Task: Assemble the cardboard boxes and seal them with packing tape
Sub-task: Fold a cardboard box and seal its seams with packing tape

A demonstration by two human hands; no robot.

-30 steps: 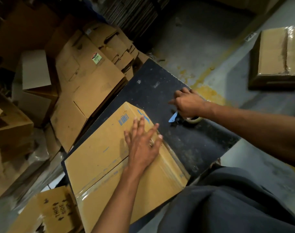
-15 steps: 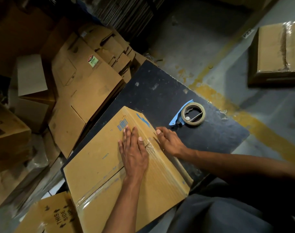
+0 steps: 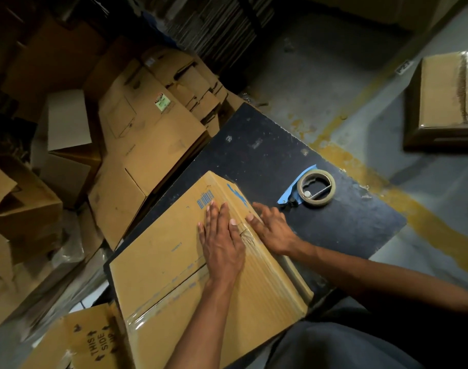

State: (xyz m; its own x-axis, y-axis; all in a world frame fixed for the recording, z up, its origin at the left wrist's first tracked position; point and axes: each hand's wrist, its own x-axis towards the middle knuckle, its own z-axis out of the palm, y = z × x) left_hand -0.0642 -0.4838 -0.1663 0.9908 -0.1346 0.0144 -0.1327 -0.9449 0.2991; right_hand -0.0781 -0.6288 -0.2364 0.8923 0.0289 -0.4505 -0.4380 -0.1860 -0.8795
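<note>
Both hands, the left hand [image 3: 222,235] and right hand [image 3: 273,230], lie flat with straight fingers pressing tape on the cardboard box [image 3: 174,262] at the tabletop's [image 3: 334,235] near-left edge, which looks light, stiff, hollow, best gripped by opposite side edges.

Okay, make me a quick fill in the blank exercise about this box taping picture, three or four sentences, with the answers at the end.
1. Both hands lie flat on top of the cardboard ____.
2. The tape dispenser lies on the black ____, with no hand on it.
3. The left hand and right hand press down clear ____ along the seam.
4. The dispenser's handle is ____ in colour.

Missing words: box; table; tape; blue
</note>
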